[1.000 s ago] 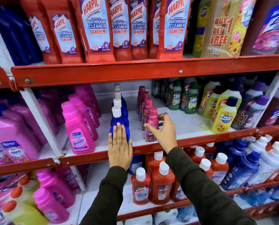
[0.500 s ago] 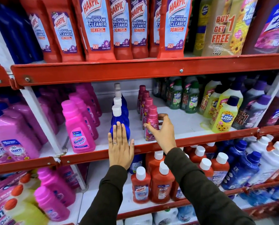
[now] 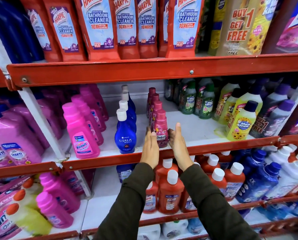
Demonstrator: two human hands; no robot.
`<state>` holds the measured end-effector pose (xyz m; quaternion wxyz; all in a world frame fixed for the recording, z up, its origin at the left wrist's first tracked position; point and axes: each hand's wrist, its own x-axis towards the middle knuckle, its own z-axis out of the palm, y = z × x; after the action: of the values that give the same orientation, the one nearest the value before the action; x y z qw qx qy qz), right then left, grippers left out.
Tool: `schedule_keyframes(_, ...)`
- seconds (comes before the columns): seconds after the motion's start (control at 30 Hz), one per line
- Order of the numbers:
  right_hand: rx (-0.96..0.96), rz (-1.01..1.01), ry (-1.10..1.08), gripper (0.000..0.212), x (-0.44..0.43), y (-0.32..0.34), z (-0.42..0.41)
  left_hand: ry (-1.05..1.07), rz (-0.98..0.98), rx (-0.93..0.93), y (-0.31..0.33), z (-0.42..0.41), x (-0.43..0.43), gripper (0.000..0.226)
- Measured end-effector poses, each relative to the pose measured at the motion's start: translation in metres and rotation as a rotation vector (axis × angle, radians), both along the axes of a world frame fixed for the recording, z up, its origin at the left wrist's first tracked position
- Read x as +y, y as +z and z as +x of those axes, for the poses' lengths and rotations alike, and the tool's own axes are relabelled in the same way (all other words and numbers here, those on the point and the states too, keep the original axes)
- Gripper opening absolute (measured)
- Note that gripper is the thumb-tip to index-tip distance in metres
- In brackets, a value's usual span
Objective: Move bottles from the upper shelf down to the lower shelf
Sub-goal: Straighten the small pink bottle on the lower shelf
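The left hand (image 3: 150, 147) has left the blue bottle (image 3: 125, 135); both hands now flank the front pink bottle (image 3: 160, 129) on the upper shelf (image 3: 214, 144), the right hand (image 3: 178, 146) opposite, both spread, not yet gripping.

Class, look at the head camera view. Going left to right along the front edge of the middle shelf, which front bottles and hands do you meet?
Shakti bottles → pink Vanish bottle → blue Ujala bottle → left hand → maroon Comfort bottle → right hand → yellow Max Kleen bottle.
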<state>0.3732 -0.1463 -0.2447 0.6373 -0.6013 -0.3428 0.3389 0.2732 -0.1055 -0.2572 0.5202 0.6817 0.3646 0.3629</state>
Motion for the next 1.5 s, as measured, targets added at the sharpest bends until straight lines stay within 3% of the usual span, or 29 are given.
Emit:
schedule_keyframes(0.1,0.006,-0.004,0.025,0.056,0.002,-0.003,0.005,-0.028,-0.112,-0.053,0.005,0.005,0.004,0.056)
schedule_keyframes(0.3,-0.005,-0.02,0.046,0.076,0.0,-0.01,0.01,-0.019,-0.149,-0.068,0.002,0.009,0.005,0.056)
schedule_keyframes(0.5,-0.026,-0.013,0.029,0.049,-0.002,-0.004,0.004,-0.018,-0.123,-0.053,0.003,0.009,0.005,0.055)
schedule_keyframes(0.7,-0.024,0.0,0.015,0.047,-0.006,0.0,0.0,-0.022,-0.095,-0.048,0.004,0.008,0.002,0.055)
schedule_keyframes(0.83,0.02,0.111,-0.142,0.054,-0.013,-0.005,-0.01,0.054,-0.003,-0.11,-0.001,0.004,-0.006,0.055)
schedule_keyframes(0.97,0.031,0.282,-0.311,0.036,-0.019,-0.008,-0.025,0.245,0.227,-0.239,-0.012,-0.015,-0.016,0.045)
schedule_keyframes(1.1,0.027,0.329,-0.213,0.032,-0.014,-0.007,-0.052,0.52,0.415,-0.328,-0.02,-0.035,-0.013,0.045)
schedule_keyframes(1.17,0.058,0.274,-0.102,0.037,-0.005,-0.005,-0.07,0.623,0.37,-0.355,-0.017,-0.046,-0.006,0.05)
schedule_keyframes(1.3,0.1,0.166,0.094,0.057,0.017,0.0,-0.102,0.63,0.321,-0.276,-0.008,-0.07,0.014,0.051)
schedule_keyframes(1.4,0.136,0.164,0.174,0.04,0.03,0.004,-0.113,0.535,0.159,-0.194,-0.003,-0.086,0.029,0.053)
schedule_keyframes(1.5,0.14,0.141,0.183,0.055,0.035,0.0,-0.117,0.361,-0.065,-0.254,0.003,-0.095,0.037,0.053)
